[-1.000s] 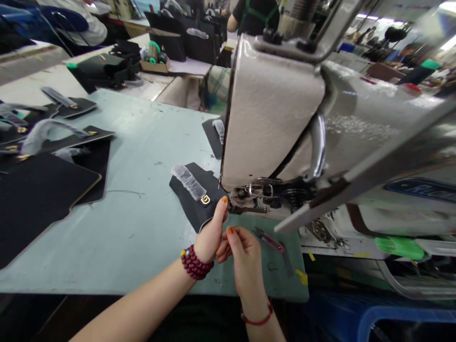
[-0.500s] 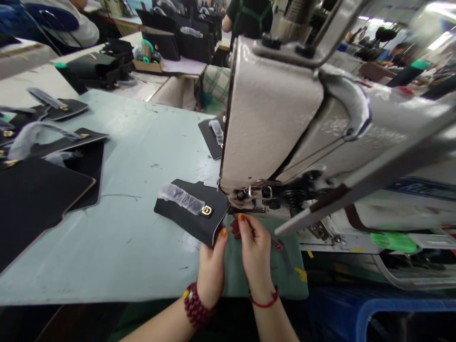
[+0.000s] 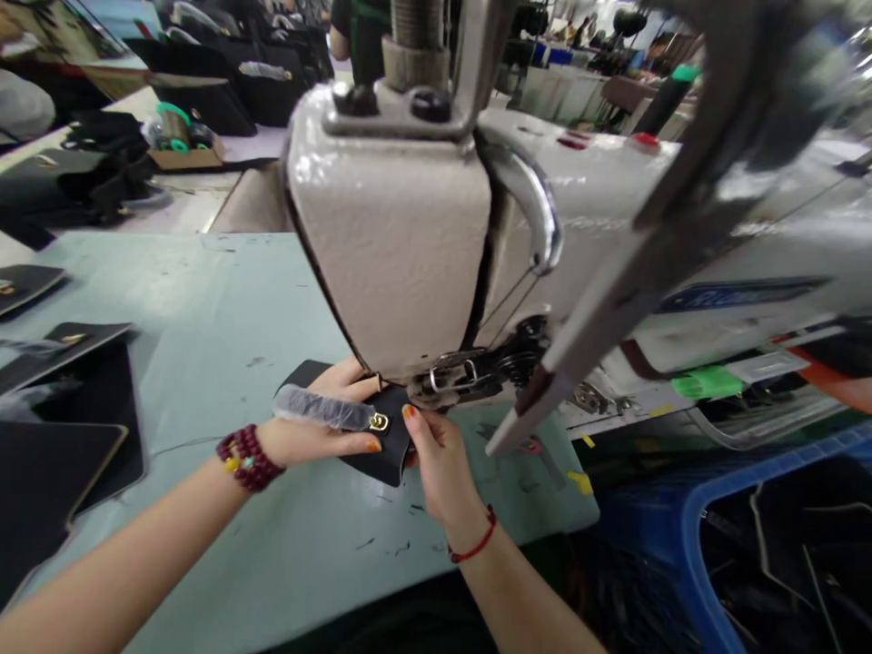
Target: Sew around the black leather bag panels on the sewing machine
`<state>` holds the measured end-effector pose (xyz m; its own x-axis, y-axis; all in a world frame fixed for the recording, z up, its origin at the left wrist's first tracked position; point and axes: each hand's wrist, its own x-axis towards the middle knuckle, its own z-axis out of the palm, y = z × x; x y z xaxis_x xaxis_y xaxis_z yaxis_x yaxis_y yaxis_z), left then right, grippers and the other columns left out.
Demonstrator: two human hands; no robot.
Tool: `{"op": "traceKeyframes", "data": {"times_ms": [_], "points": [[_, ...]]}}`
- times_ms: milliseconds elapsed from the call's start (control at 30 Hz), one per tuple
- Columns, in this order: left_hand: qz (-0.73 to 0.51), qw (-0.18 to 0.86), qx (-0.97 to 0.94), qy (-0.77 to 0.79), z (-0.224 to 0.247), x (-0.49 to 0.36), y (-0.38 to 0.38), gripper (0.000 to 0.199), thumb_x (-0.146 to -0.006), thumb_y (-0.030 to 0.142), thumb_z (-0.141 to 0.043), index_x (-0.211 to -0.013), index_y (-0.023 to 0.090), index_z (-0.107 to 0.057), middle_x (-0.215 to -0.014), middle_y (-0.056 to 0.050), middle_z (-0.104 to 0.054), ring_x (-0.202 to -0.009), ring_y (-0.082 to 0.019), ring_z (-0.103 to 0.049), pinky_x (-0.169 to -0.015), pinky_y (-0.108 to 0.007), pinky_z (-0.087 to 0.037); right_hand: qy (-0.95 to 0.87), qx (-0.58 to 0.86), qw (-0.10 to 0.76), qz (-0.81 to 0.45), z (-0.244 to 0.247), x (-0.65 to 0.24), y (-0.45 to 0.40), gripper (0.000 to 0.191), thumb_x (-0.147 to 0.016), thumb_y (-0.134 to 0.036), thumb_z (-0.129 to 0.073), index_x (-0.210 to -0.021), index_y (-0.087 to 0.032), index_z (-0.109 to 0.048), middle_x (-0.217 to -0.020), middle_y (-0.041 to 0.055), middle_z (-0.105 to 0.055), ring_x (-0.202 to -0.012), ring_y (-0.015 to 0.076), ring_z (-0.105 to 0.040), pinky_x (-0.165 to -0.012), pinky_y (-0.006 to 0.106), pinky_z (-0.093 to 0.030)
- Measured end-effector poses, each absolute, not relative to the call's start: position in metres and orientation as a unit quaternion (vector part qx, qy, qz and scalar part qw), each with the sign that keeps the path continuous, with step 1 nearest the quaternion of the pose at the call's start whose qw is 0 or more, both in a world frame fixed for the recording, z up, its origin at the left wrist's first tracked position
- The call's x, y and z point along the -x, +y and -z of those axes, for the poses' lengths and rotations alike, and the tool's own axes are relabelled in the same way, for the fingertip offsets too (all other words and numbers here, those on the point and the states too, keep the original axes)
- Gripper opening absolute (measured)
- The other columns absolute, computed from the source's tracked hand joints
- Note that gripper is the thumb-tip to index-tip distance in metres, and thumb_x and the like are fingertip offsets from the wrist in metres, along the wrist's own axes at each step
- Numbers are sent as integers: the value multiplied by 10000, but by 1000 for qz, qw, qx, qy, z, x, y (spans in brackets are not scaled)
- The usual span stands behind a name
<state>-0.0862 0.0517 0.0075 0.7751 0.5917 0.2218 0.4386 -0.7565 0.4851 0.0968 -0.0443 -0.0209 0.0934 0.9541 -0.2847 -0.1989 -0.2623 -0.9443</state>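
A small black leather panel [image 3: 388, 459] lies under the head of the sewing machine [image 3: 401, 227], its right edge at the presser foot area. On it is a handle in clear plastic wrap [image 3: 320, 409] with a gold buckle [image 3: 379, 421]. My left hand [image 3: 310, 431] lies on the panel, thumb and fingers stretched out on either side of the wrapped handle. At the panel's right edge, my right hand [image 3: 440, 459] pinches it, thumb on top and the other fingers curled below. A small reddish bit shows beside those fingers; its kind is unclear. The needle is hidden.
More black panels [image 3: 47, 490] are spread at the left of the green-topped table [image 3: 218, 300]. A grey bar [image 3: 579, 345] slants across the machine front. A blue crate [image 3: 695, 563] with black pieces stands lower right. Thread spools in a box [image 3: 181, 154] sit behind.
My left hand has gone from the panel's near edge to lying on top of it. My right hand has come onto the panel's right edge. The view has swung right.
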Motion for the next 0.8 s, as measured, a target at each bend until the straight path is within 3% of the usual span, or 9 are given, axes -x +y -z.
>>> {"op": "traceKeyframes", "data": {"times_ms": [200, 500, 800], "points": [[-167, 100, -917, 347, -32, 72, 17, 638, -924, 659, -451, -1287, 177, -657, -1204, -157, -650, -1077, -305, -632, -940, -444, -547, -333, 497, 473, -647, 14, -120, -41, 447, -820, -549, -640, -634, -153, -547, -610, -18, -455, -551, 89, -365, -507, 207, -306], [-161, 111, -888, 416, -33, 61, -4, 663, -945, 675, -358, -1350, 222, -623, -1101, -117, -639, -967, -271, -627, -868, -391, -548, -338, 492, 451, -664, 10, -132, -36, 407, -814, -493, -665, -637, -153, -529, -596, -29, -432, -554, 87, -356, -510, 205, -282], [-132, 117, -878, 445, -35, 56, -7, 639, -956, 646, -369, -1363, 214, -604, -1098, -126, -597, -967, -290, -599, -861, -433, -537, -379, 518, 463, -612, 15, -137, -31, 296, -876, -417, -661, -774, -142, -706, -776, 18, -672, -720, 144, -572, -678, 230, -440]]}}
